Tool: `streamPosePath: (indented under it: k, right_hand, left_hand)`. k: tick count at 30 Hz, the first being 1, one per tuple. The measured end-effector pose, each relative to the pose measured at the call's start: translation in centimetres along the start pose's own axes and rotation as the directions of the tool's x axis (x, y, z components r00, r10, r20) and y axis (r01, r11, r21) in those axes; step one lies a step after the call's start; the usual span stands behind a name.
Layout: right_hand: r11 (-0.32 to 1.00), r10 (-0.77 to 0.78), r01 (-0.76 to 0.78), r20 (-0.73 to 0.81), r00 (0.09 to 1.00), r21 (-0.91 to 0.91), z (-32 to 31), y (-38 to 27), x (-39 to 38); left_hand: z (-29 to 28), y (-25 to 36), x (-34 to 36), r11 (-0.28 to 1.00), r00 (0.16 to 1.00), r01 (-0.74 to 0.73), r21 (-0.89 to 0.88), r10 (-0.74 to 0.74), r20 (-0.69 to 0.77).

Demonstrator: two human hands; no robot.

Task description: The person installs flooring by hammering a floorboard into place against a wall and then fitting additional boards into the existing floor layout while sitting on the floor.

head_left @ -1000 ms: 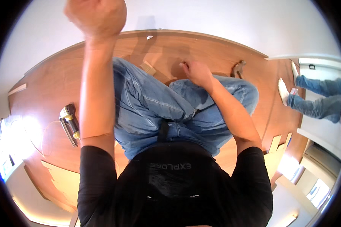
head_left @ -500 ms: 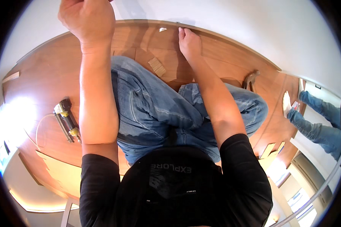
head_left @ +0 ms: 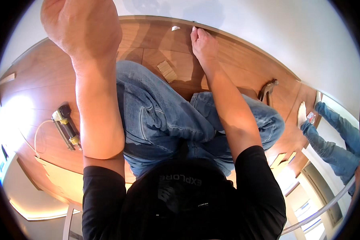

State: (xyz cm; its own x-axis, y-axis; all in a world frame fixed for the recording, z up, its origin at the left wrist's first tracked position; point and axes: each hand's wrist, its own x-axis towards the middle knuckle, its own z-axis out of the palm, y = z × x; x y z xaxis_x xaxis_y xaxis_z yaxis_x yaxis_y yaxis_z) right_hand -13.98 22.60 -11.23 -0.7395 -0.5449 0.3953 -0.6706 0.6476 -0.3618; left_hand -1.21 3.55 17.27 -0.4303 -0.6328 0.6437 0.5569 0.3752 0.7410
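My left hand [head_left: 81, 26] is raised large at the upper left against the white wall, its fingers curled and mostly hidden by its back. My right hand [head_left: 204, 45] reaches the foot of the wall, fingers bent and closed at the wooden baseboard strip [head_left: 244, 41]; what they hold, if anything, is too small to make out. A small white scrap [head_left: 175, 28] lies left of it on the wood floor. A pale ribbed wood offcut [head_left: 167, 71] lies by my crossed legs. A hammer [head_left: 269, 89] lies beside my right knee.
A black-and-yellow nail gun [head_left: 67, 126] with a hose lies to my left, near wooden sheets [head_left: 58, 175]. A person in jeans and white socks [head_left: 331, 150] stands at the right, beside a pale tube [head_left: 312, 220]. More pale boards [head_left: 279, 160] lie behind me on the right.
My right hand has moved forward from beside my knee to the baseboard. My left hand has shifted leftward and appears larger, closer to the camera.
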Motion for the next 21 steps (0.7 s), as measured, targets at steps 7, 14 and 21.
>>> streamPosePath:
  k: [7, 14, 21]
  right_hand:
    - [0.999, -0.021, 0.019, -0.038, 0.999, -0.049, 0.6, -0.4, 0.0]
    - [0.996, 0.012, -0.011, 0.008, 1.000, -0.088, -0.2, -1.5, 0.0]
    - [0.967, 0.226, -0.236, 0.107, 0.968, 0.094, -1.8, -1.8, -1.0]
  left_hand:
    - [0.3, -2.0, 0.3, 0.997, 0.997, -0.079, 0.003, 0.079, -0.021]
    - [-0.8, -0.7, 0.7, 0.987, 0.987, 0.114, -0.116, -0.098, 0.131]
    - [-1.0, -1.2, 0.2, 0.983, 0.985, 0.163, 0.081, -0.158, -0.072]
